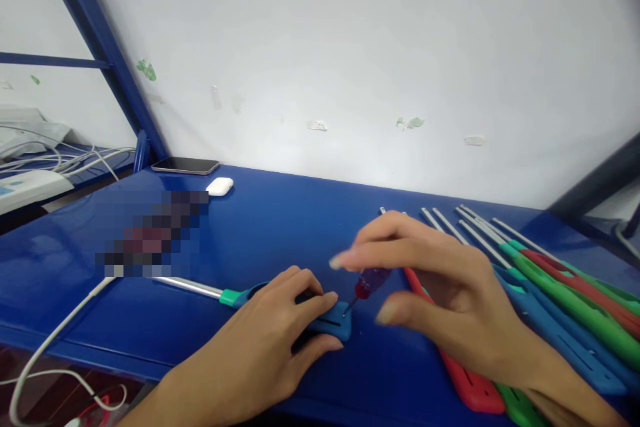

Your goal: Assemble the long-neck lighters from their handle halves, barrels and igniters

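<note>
My left hand [273, 340] lies on the blue table [280, 227], fingers closed over the blue handle of a tool [334, 324] whose metal shaft [187, 286] points left. My right hand [440, 293] hovers just right of it. Its thumb and fingers pinch a small red-handled screwdriver [370, 281], and the tip of that screwdriver touches the end of the blue handle.
Several tools with red, green and blue handles [560, 293] lie in a row on the right. A phone [186, 165] and a white earbud case [219, 186] sit near the wall. A white cable [50, 347] hangs off the front left edge.
</note>
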`<state>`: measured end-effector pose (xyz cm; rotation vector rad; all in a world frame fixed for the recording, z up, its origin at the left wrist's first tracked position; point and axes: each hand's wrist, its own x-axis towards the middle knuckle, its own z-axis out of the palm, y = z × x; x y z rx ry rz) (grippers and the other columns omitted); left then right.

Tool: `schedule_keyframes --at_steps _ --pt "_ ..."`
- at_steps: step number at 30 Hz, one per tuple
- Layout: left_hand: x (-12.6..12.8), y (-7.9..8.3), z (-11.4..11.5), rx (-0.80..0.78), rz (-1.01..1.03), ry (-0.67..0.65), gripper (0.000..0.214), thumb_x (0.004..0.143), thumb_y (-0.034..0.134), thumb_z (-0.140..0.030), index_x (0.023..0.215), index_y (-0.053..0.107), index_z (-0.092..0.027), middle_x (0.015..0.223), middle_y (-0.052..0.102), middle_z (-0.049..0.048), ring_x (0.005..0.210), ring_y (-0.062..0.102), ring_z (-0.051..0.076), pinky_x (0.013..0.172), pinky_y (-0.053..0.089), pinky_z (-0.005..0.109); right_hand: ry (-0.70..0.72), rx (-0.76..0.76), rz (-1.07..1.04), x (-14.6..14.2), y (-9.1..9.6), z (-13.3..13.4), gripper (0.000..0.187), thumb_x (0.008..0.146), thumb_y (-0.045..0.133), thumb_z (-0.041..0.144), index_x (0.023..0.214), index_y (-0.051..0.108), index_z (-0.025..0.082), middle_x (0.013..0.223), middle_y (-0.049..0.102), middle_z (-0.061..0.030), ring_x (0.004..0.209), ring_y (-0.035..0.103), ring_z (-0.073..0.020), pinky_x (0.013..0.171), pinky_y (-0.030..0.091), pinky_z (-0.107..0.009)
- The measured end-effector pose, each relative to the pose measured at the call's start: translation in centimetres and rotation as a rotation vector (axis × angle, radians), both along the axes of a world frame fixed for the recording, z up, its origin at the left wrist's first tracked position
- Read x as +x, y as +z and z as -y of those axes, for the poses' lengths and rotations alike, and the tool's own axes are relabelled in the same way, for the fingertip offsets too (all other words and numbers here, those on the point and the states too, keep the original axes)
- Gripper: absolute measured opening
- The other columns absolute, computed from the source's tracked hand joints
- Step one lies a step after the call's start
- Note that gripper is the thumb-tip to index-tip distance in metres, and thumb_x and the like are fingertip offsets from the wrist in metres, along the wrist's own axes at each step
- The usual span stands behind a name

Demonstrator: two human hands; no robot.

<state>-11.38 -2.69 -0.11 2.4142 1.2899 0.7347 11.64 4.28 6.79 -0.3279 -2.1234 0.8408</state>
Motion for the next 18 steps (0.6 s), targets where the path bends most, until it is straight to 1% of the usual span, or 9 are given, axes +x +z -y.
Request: schedule_keyframes --at_steps 2,3,6,8,10,12,15,17,18 --pt "0.01 -0.01 0.04 0.012 -0.004 0.004 0.032 0.104 0.068 -0.029 0.136 0.063 -0.029 0.121 0.063 0.0033 0.11 0.063 0.024 0.096 0.058 0.042 0.029 -0.06 0.033 -0.01 0.05 0.02 0.033 0.109 0.059 0.023 0.138 0.07 0.034 0.117 0.076 0.0019 0.103 0.07 -0.0108 0.088 0.057 -0.023" --pt "0.02 0.01 0.05 0.018 -0.008 0.005 0.033 0.104 0.069 -0.03 0.136 0.063 -0.029 0.122 0.063 0.0038 0.111 0.063 0.025 0.096 0.058 0.042 0.025 -0.074 0.022 -0.04 0.04 0.03 0.036 0.11 0.056 0.019 0.139 0.069 0.035 0.116 0.076 0.0029 0.102 0.07 -0.0099 0.088 0.056 -0.022" --pt "0.06 0.09 0.02 0.022 -0.013 0.006 0.033 0.104 0.069 -0.03 0.136 0.063 -0.029 0.12 0.064 0.004 0.109 0.064 0.025 0.095 0.059 0.043 -0.026 -0.014 -0.045 -0.12 0.0 0.06 0.029 0.1 0.074 0.017 0.123 0.076 0.034 0.102 0.075 0.0056 0.093 0.068 -0.0084 0.086 0.055 -0.02" --pt "0.07 0.13 -0.02 0.016 -0.005 0.004 0.032 0.104 0.069 -0.029 0.135 0.063 -0.029 0.116 0.064 0.0032 0.106 0.065 0.024 0.094 0.059 0.042 -0.027 0.02 -0.028 -0.08 0.02 0.08 0.025 0.098 0.076 0.023 0.121 0.078 0.032 0.11 0.074 0.0028 0.096 0.068 -0.0101 0.088 0.055 -0.021" --pt "0.08 0.13 -0.08 0.022 -0.005 0.007 0.031 0.104 0.069 -0.029 0.134 0.064 -0.029 0.118 0.065 0.0035 0.108 0.065 0.024 0.094 0.059 0.041 0.011 -0.03 0.029 0.01 0.07 0.08 0.03 0.107 0.063 0.025 0.133 0.074 0.034 0.12 0.074 0.0003 0.1 0.069 -0.0112 0.087 0.057 -0.023" --pt "0.08 0.11 -0.14 0.035 -0.015 0.008 0.031 0.104 0.069 -0.031 0.135 0.064 -0.029 0.123 0.064 0.0047 0.111 0.065 0.025 0.096 0.059 0.042 0.04 -0.086 0.038 0.09 0.06 0.05 0.037 0.11 0.055 0.02 0.14 0.07 0.037 0.118 0.076 0.0004 0.1 0.07 -0.0121 0.087 0.058 -0.025" --pt "0.09 0.12 -0.15 0.033 -0.022 0.009 0.032 0.104 0.069 -0.03 0.136 0.063 -0.029 0.124 0.065 0.0054 0.112 0.064 0.026 0.096 0.059 0.043 -0.01 -0.02 -0.004 0.13 -0.01 -0.01 0.033 0.102 0.069 0.017 0.127 0.077 0.037 0.102 0.075 0.0021 0.091 0.069 -0.0121 0.083 0.059 -0.025" --pt "0.11 0.13 -0.1 0.019 -0.013 0.007 0.034 0.104 0.069 -0.029 0.137 0.062 -0.029 0.119 0.065 0.0044 0.108 0.065 0.025 0.095 0.059 0.042 -0.049 0.037 0.018 0.16 0.03 -0.03 0.03 0.099 0.074 0.021 0.125 0.079 0.035 0.108 0.074 0.0006 0.095 0.07 -0.0131 0.084 0.059 -0.025" --pt "0.12 0.14 -0.08 0.013 -0.007 0.007 0.034 0.104 0.069 -0.028 0.138 0.062 -0.029 0.118 0.065 0.004 0.107 0.065 0.024 0.094 0.059 0.042 -0.047 0.036 0.038 0.19 0.08 -0.03 0.031 0.101 0.071 0.022 0.128 0.078 0.035 0.113 0.075 -0.0002 0.101 0.07 -0.0139 0.085 0.059 -0.025"
